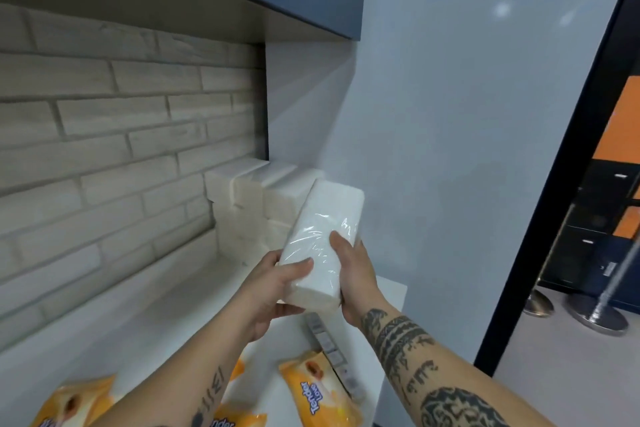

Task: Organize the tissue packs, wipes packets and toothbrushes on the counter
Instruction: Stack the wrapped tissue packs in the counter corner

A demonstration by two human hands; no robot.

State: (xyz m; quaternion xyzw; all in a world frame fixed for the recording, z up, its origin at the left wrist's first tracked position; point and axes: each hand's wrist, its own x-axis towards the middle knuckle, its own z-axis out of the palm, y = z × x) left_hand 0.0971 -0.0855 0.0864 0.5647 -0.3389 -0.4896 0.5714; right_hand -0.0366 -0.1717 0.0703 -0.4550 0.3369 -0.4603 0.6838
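Pale brick (104, 121) backs the white counter (138, 305), its corner filled by a stack of white tissue packs (242, 198). Just before that stack, left hand (273, 291) and right hand (353, 274) hold a white plastic-wrapped tissue pack (322, 239), fingers wrapped round its near end. It should be squared to the stack, then lowered.
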